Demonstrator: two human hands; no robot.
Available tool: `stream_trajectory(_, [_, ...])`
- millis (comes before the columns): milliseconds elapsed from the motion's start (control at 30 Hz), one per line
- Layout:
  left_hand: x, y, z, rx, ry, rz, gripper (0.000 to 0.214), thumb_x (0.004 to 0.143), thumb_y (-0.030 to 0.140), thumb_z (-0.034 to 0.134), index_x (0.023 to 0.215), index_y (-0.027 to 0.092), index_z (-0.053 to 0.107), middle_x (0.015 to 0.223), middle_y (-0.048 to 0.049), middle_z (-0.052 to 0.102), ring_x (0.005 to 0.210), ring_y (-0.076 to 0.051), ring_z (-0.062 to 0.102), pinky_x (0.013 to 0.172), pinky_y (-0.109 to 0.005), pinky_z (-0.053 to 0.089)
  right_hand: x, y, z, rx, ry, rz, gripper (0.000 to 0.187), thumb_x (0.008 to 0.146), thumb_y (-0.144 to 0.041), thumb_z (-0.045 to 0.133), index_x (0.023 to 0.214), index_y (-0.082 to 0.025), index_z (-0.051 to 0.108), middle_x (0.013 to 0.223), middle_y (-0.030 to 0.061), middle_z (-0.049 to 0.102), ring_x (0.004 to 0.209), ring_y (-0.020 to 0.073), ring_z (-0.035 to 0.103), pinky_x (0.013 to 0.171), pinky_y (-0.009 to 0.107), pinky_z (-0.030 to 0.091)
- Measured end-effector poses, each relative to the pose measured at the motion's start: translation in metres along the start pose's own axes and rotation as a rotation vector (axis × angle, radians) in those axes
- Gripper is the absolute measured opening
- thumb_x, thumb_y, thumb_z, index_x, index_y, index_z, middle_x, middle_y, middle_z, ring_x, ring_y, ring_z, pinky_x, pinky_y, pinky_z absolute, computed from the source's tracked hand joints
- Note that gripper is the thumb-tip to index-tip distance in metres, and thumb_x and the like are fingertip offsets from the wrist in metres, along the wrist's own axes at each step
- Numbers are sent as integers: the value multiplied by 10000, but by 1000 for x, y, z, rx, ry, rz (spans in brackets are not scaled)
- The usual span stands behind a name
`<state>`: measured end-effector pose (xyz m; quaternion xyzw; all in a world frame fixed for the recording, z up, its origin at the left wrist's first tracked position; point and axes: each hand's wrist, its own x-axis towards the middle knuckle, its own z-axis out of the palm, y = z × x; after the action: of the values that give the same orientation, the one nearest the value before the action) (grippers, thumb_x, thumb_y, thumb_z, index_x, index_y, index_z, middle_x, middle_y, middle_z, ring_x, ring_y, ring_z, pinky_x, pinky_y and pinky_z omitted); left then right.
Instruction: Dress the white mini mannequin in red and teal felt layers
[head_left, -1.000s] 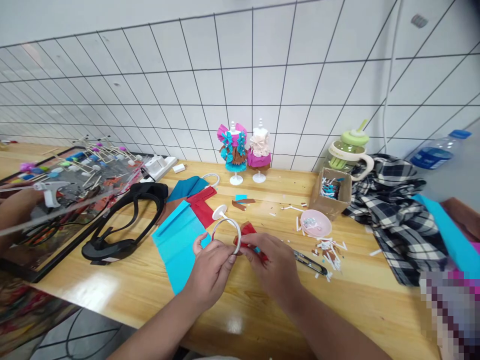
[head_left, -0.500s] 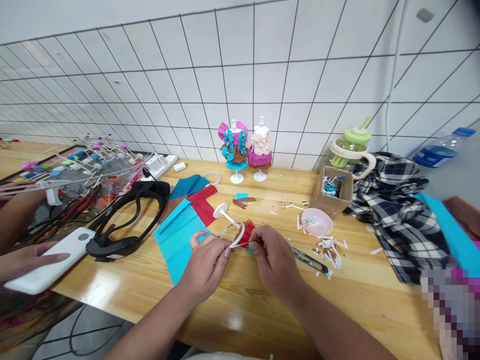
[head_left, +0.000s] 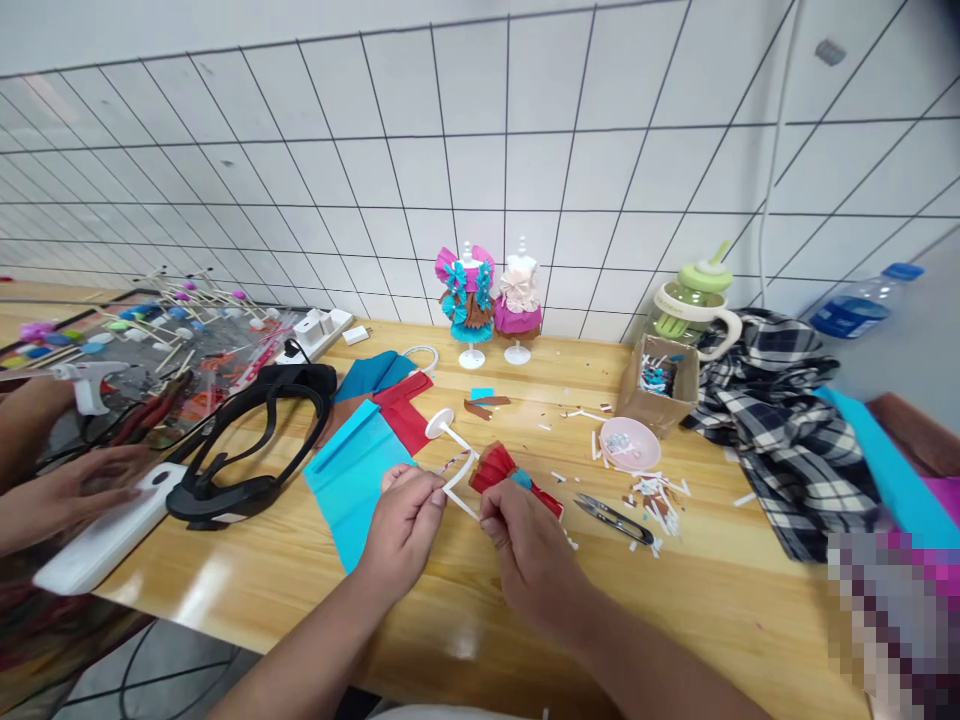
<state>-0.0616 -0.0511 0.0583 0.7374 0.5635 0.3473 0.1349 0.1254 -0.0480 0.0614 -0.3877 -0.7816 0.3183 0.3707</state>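
Fingertip pinch, both hands (head_left: 409,517) (head_left: 529,550) (backs up), on white strip (head_left: 463,505)

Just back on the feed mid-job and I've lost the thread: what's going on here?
The person's left hand grips a white ring, and the right hand pinches a white strip that runs between the hands. A small red-skirted dress form lies just beyond them on the table, with snips to its right. At the left, a co-worker's hand touches a white device.
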Motion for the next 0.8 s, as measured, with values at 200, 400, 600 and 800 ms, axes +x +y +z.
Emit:
stream_trajectory(200, [-10, -2, 3, -41, 23, -5, 312, 930, 238, 370, 659, 183, 516, 597, 22, 497, 632, -146, 475, 740, -309, 360, -11, -1, 20, 51, 3, 48, 123, 928, -149, 358, 851, -209, 433, 791, 4, 545, 729, 150, 511, 655, 253, 385])
stream_trajectory(400, [-12, -31, -11, -114, 182, -345, 356, 962, 386, 316, 712, 202, 491, 607, 25, 488, 570, -147, 470, 550, -258, 375, -20, 0, 28, 93, -5, 109, 114, 922, -159, 373, 845, -210, 440, 773, -10, 531, 713, 138, 497, 645, 242, 373])
stream_trajectory(600, [3, -89, -37, 321, -153, -183, 347, 939, 429, 388, 947, 227, 670, 909, -51, 697, 876, -241, 608, 819, -361, 445, -32, 11, 25, 157, 30, 240, 89, 924, -205, 431, 859, -213, 492, 785, -15, 546, 719, 133, 508, 637, 233, 377])
stream_trajectory(800, [5, -72, -33, 417, -53, -123, 510, 927, 470, 404, 1319, 167, 525, 1203, -155, 594, 1163, -334, 498, 1023, -544, 332, -38, 13, 21, 112, 69, 231, 102, 926, -201, 427, 847, -214, 490, 790, -14, 540, 714, 133, 492, 636, 236, 370])
